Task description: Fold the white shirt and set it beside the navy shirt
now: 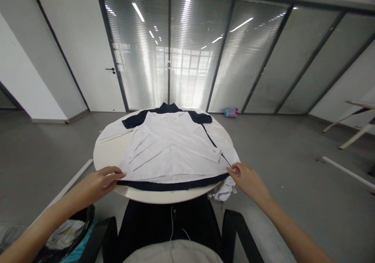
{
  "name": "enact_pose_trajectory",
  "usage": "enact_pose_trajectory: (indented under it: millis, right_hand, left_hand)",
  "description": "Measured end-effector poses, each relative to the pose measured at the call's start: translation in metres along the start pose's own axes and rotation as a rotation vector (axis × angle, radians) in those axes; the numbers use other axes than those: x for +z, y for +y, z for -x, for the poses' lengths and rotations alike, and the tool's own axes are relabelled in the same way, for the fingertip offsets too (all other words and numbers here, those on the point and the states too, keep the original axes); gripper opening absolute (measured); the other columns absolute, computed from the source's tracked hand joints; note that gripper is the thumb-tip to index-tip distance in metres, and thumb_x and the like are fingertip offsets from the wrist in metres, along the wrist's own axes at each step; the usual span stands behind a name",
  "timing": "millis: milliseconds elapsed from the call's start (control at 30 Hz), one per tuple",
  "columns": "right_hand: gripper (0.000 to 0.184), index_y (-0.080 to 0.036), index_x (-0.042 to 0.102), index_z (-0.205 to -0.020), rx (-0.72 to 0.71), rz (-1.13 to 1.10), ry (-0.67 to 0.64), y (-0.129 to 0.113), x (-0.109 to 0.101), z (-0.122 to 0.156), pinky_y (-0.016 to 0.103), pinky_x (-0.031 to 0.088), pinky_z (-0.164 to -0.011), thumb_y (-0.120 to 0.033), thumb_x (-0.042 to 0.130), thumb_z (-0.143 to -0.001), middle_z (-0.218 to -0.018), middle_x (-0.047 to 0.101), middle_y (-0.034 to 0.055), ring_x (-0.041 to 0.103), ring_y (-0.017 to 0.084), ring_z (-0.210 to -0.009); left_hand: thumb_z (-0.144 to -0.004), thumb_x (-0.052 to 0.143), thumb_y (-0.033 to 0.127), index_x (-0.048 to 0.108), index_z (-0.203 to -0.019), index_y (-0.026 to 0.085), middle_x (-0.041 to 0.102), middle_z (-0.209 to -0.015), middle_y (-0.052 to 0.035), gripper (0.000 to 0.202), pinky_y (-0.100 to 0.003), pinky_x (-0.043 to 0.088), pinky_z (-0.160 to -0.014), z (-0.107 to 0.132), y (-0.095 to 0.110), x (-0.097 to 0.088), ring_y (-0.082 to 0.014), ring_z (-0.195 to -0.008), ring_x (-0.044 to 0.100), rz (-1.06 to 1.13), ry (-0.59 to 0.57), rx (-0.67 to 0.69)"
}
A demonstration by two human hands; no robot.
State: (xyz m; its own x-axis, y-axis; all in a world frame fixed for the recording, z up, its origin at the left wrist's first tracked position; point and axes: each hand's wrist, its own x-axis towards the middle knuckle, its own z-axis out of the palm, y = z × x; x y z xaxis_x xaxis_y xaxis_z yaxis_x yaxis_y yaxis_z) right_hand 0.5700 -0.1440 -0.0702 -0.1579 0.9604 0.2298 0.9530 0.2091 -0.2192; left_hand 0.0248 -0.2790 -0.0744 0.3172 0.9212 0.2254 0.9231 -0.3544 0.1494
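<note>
A white long-sleeved shirt [172, 146] lies spread on a round table, with one sleeve laid diagonally across its front. Beneath it is a navy garment [168, 107], whose collar and short sleeves show at the far side and whose dark hem shows along the near side. My left hand [107, 179] pinches the white shirt's near left corner between thumb and fingers. At the near right corner, my right hand [244, 177] pinches the shirt's edge. Some crumpled white cloth [224, 189] hangs at the table's right edge, below my right hand.
The round cream table [107, 153] stands before my knees. A black-lined blue basket [83, 243] with cloth or paper inside is at lower left, beside a black chair armrest [104, 235]. A blue and pink bin [231, 112] lies by the glass wall. Table legs [356, 132] stand at right.
</note>
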Motion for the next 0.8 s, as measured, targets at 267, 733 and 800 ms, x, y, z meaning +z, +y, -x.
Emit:
enact_pose_trajectory:
  millis: [267, 733, 800]
  right_hand:
    - [0.027, -0.026, 0.061, -0.083, 0.113, -0.045, -0.1, 0.007, -0.003, -0.01, 0.032, 0.044, -0.062, -0.049, 0.05, -0.094, -0.082, 0.072, 0.006, 0.07, 0.025, -0.075]
    - [0.021, -0.024, 0.06, -0.072, -0.09, 0.225, 0.13, -0.013, -0.02, -0.004, 0.027, 0.041, -0.057, -0.029, 0.054, -0.091, -0.075, 0.067, 0.0032, 0.066, 0.021, -0.072]
    - [0.021, -0.024, 0.058, -0.071, -0.178, 0.061, 0.163, -0.017, -0.019, -0.009, 0.027, 0.043, -0.058, -0.029, 0.053, -0.091, -0.071, 0.063, 0.0021, 0.063, 0.019, -0.067]
  left_hand:
    - [-0.097, 0.05, 0.048, 0.075, -0.112, 0.03, 0.073, -0.11, -0.0065, 0.034, -0.038, 0.055, -0.09, -0.036, 0.051, -0.032, -0.0255, -0.1, 0.069, -0.034, 0.023, 0.105]
    - [-0.098, 0.052, 0.019, 0.052, -0.14, 0.019, 0.059, -0.137, -0.0114, 0.042, -0.036, 0.052, -0.087, -0.254, 0.188, 0.004, -0.0236, -0.107, 0.066, 0.003, -0.032, 0.724]
    - [-0.097, 0.05, 0.017, 0.036, -0.151, 0.018, 0.049, -0.149, -0.0139, 0.056, -0.035, 0.052, -0.088, -0.278, 0.201, 0.009, -0.0249, -0.118, 0.062, 0.078, -0.046, 0.766]
